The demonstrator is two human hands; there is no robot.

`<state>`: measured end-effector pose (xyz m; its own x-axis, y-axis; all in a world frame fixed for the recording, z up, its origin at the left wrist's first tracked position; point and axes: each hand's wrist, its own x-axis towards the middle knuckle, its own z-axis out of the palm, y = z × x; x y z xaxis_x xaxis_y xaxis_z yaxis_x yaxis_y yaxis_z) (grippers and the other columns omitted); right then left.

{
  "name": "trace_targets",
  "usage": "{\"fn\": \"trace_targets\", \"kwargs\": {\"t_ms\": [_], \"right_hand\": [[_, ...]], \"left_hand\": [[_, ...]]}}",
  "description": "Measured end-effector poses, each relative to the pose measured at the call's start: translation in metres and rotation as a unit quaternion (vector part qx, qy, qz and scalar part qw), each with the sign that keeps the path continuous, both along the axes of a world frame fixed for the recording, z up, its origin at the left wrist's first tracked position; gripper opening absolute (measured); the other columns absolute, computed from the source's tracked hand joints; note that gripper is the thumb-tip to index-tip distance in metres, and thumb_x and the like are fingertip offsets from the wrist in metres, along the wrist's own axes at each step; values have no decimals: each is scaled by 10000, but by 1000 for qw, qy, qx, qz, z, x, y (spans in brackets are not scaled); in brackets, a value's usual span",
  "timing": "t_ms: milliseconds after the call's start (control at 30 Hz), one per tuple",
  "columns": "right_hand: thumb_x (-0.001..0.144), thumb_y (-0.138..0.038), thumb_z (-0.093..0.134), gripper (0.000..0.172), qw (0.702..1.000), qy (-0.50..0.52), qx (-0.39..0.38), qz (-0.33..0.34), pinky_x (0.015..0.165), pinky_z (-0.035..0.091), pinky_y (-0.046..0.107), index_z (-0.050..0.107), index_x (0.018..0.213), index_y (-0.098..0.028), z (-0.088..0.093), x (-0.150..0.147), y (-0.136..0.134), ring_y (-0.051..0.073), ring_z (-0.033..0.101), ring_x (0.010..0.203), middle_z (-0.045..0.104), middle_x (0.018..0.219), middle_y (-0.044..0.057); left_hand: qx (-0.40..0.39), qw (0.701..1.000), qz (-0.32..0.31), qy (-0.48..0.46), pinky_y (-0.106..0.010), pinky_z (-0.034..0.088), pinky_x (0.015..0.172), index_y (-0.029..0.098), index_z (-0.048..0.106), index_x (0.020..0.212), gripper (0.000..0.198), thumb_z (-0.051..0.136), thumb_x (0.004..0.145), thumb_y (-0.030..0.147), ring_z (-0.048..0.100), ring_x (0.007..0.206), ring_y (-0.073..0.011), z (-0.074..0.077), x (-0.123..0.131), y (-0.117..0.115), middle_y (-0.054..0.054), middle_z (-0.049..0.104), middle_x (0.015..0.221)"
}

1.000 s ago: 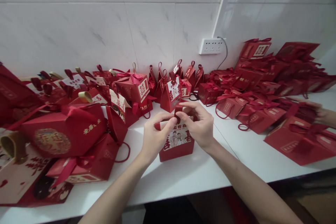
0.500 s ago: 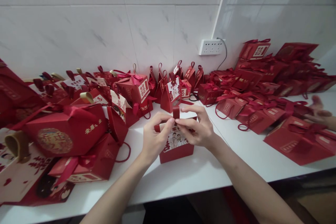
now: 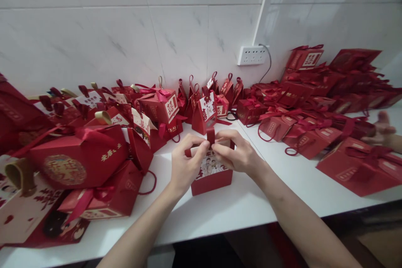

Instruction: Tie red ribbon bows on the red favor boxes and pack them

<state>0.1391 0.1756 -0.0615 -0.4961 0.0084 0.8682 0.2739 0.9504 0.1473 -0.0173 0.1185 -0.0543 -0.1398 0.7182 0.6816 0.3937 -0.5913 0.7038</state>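
Observation:
A red gift box [image 3: 212, 181] with a white printed front showing a couple stands upright on the white table, between my hands. From its top rises a short dark red ribbon loop [image 3: 210, 135]. My left hand [image 3: 189, 159] pinches the top of the box at the left of the loop, thumb and fingers together. On the other side, my right hand [image 3: 234, 150] has its fingers closed at the base of the loop and covers the box's upper right corner. The fingertips hide the exact grip points.
Red boxes [image 3: 78, 157] with ribbons crowd the left. Small peaked boxes [image 3: 204, 113] stand behind. More red boxes [image 3: 358, 167] are piled right, where another person's hand [image 3: 381, 130] shows. A white socket strip [image 3: 251, 55] is on the wall.
My right hand's fingers have drawn in and curled closer around the base of the loop. My left hand and the box have hardly moved. The other person's hand has shifted slightly.

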Motion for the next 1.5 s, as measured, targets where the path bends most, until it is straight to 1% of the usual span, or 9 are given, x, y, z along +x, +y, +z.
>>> {"fn": "trace_targets", "kwargs": {"t_ms": [300,600,733,833,1000,1200,1333,1433,1500], "right_hand": [[838,-94,523,122,999,12,24,-27,580,559,213,514,897,-200,0,0,-2,107,593,736,493,973,64],[781,-82,561,123,998,47,26,-13,548,522,212,540,835,-191,-2,-4,-3,107,586,689,525,944,61],[769,-80,553,182,992,107,-60,24,515,504,228,528,893,-212,1,-8,-5,122,567,660,553,845,36],[770,-115,560,218,980,149,-123,46,580,523,298,511,960,-210,3,-10,-7,168,583,715,572,800,36],[785,-146,555,185,979,127,-158,16,570,513,294,523,960,-201,2,-10,-9,163,584,650,591,747,21],[775,-191,595,253,972,135,-194,-5,548,522,252,497,1008,-207,-1,-10,-11,152,627,627,609,757,3],[810,-152,545,62,984,74,-164,-12,486,462,237,540,849,-200,4,-9,-13,133,554,532,570,656,-1],[824,-152,535,52,989,59,-136,-11,398,372,228,542,796,-195,7,-8,-12,101,440,423,505,583,-21],[824,-157,538,51,990,58,-129,-9,384,347,230,549,791,-194,7,-8,-11,95,410,404,482,569,-27]], "left_hand": [[-4,1000,-2,-5,-215,448,630,182,607,681,155,575,831,193,556,642,-103,1,1,0,17,615,661],[-13,1000,-4,-7,-218,446,637,181,602,684,159,571,836,215,552,645,-104,0,0,0,15,609,667],[-18,1000,-3,-11,-225,450,641,180,599,680,158,574,830,221,554,647,-109,1,1,0,12,608,665],[-23,1000,-1,-15,-232,456,638,180,599,674,159,575,824,224,558,646,-115,2,1,0,7,610,664],[-24,999,-15,-24,-223,458,620,181,597,678,148,578,820,218,563,640,-110,2,1,-1,8,612,671],[-22,999,-7,-37,-239,479,645,189,603,668,146,588,812,208,583,655,-118,-1,2,-1,7,618,667],[-25,999,-9,-45,-271,508,640,200,608,670,136,599,805,213,606,655,-143,-1,5,-5,-4,632,672],[-44,998,-11,-41,-291,520,704,208,603,693,144,562,828,182,627,715,-162,2,6,-9,-18,645,722],[-62,997,-16,-39,-295,518,747,213,598,712,154,531,846,177,631,760,-166,2,6,-9,-24,651,762]]}}
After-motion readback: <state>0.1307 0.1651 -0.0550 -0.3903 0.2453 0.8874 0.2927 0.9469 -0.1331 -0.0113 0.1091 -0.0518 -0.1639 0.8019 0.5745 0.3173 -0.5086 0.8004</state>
